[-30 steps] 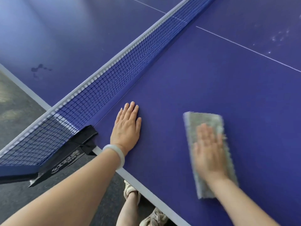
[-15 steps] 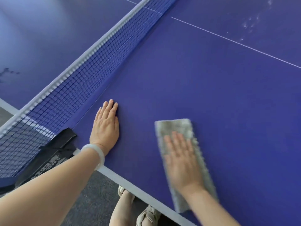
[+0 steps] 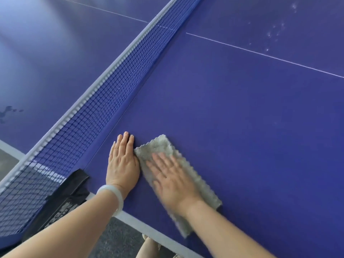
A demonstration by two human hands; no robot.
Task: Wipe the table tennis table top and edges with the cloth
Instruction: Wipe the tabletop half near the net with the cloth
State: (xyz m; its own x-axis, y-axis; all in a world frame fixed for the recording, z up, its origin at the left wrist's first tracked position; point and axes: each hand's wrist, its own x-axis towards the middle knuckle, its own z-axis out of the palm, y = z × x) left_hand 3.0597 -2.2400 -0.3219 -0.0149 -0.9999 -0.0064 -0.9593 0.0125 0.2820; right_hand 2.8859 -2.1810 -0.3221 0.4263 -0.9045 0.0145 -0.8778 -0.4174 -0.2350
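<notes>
Blue table top point(image 3: 242, 127) carries left hand point(image 3: 122, 162) flat, right hand point(image 3: 175, 183) pressing cloth point(image 3: 160, 144).

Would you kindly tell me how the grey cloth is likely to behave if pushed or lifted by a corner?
The cloth looks soft and fluffy with a wavy hem, so it would probably droop when lifted. It lies flat under the right hand, so it likely slides along the smooth table when pressed, yet may bunch if pushed from one edge.
</notes>
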